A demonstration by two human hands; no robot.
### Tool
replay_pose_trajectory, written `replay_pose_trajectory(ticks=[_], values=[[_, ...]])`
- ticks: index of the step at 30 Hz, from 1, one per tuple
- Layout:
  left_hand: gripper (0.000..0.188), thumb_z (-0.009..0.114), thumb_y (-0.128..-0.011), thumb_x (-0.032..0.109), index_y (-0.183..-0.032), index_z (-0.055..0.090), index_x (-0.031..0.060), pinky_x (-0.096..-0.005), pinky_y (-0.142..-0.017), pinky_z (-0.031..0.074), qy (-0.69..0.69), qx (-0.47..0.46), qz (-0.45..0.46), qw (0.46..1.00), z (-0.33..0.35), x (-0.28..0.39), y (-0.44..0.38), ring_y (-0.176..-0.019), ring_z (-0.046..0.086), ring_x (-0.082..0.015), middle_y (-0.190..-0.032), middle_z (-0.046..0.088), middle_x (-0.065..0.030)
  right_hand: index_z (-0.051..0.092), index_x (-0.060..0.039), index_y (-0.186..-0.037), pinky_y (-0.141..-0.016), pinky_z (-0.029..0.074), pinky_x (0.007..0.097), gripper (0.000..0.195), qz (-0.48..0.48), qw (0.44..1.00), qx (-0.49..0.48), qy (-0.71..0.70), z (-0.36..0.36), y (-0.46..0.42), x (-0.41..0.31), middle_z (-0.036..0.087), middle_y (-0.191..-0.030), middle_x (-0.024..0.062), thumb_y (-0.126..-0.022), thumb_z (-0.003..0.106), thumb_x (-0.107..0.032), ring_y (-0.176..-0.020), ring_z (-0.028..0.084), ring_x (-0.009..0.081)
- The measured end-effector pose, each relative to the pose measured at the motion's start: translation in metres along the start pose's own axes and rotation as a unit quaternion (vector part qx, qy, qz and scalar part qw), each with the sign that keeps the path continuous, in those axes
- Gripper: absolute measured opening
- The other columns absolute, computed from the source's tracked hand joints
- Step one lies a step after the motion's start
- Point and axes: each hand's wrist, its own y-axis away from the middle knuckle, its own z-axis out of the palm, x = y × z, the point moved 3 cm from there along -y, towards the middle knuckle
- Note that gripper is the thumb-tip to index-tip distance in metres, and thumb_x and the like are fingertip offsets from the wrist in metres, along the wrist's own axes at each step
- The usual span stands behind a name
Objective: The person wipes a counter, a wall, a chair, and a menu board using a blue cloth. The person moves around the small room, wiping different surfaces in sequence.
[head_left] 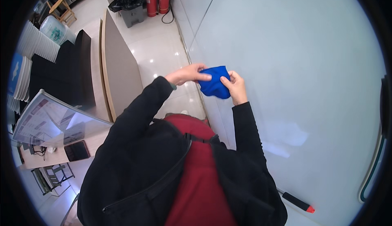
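A blue cloth [215, 85], which looks folded, is held up between my two hands in front of my red apron [190, 128]. My left hand [189, 73] grips its left edge, the thumb lying across the front and the fingers mostly behind. On the other side, my right hand [236, 86] pinches the right edge between thumb and fingers. Close on the right rises a pale, glossy wall panel [291, 73], apart from the cloth as far as I can tell.
On the left, a counter [104, 109] carries a smartphone [77, 150], a printed sign [55, 122] and stacked white containers [39, 42]. Ahead stand a grey bin [131, 16] and two fire extinguishers [157, 1]. A black handle with a red tip [297, 202] shows at lower right.
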Motion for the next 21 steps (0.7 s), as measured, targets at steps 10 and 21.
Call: replay_pose_trajectory(ticks=[10,21], values=[[0.018,0.061,-0.086,0.027,-0.088,0.058,0.0091,-0.0283,-0.074,0.048,0.265,0.036,0.056,0.962,-0.009,-0.007,-0.021,-0.082,0.058,-0.0097,-0.088,0.061,-0.0005,0.053,-0.0020,-0.103,-0.081,0.047,0.0285,0.022,0.061,0.993,-0.022,-0.102,-0.013,-0.010,0.012,0.060,-0.096,0.0054,-0.084,0.061,-0.008,-0.091,0.057,0.0132],[0.046,0.062,-0.085,0.027,-0.119,0.048,-0.0004,-0.0367,-0.091,0.046,0.455,0.023,0.000,0.890,0.029,-0.038,-0.030,-0.103,0.057,-0.0224,-0.114,0.057,-0.0133,0.054,-0.0031,-0.106,-0.070,0.048,0.0260,0.020,0.086,0.996,0.008,-0.021,-0.031,-0.010,0.025,0.061,-0.087,0.0048,-0.086,0.057,-0.008,-0.079,0.058,0.0115]])
